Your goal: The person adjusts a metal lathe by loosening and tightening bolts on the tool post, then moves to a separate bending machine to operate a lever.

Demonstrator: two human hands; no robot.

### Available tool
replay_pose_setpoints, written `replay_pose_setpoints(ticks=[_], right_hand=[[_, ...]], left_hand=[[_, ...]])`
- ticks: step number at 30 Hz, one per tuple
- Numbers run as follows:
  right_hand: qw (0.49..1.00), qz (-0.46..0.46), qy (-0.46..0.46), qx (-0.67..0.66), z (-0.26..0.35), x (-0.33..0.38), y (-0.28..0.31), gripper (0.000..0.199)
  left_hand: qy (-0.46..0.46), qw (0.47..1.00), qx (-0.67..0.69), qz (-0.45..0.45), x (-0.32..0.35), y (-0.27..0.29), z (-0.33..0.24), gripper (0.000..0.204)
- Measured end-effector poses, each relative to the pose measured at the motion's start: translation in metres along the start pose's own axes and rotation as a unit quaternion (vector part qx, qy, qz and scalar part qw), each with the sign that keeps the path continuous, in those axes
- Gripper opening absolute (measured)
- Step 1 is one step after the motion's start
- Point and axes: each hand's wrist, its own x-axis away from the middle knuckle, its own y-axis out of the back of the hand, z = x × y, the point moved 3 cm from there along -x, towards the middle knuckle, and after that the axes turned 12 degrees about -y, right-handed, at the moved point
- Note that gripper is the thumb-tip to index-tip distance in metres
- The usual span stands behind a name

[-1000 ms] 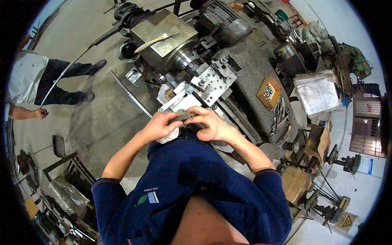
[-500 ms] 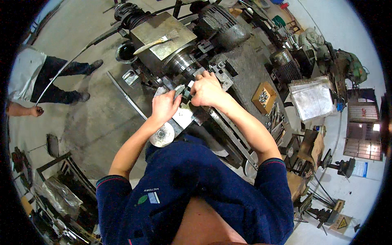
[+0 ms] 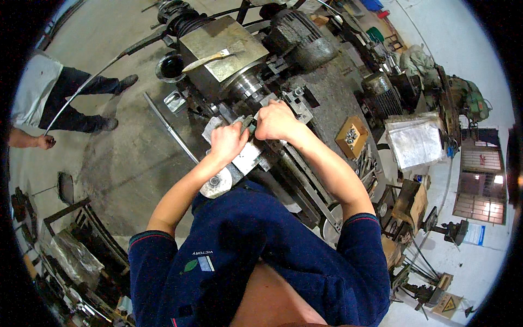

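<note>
By the pale plate's (image 3: pixel 247 159) far edge, your left hand (image 3: pixel 227 143) and right hand (image 3: pixel 277 121) curl nearly together, grip unclear, at a grey part (image 3: pixel 248 120), likely stiff, best pinched by its ends.

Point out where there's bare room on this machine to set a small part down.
The metal housing top looks bare between the brush and its far edge. The dark machine bed has an open patch between the motor and the parts box. Crowded: the metal parts around the left hand and right hand, and the loose tools beside the box.
</note>
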Motion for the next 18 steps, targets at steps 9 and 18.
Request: replay_pose_setpoints(ticks=[9,18], right_hand=[[0.998,-0.011,0.02,-0.05,-0.004,0.005,0.001,0.019],[0.998,0.06,0.0,-0.019,-0.003,0.004,0.009,0.033]], left_hand=[[-0.047,0.998,-0.037,-0.007,-0.006,-0.004,-0.012,0.027],[-0.032,0.999,-0.018,0.017,-0.018,-0.007,-0.017,0.023]])
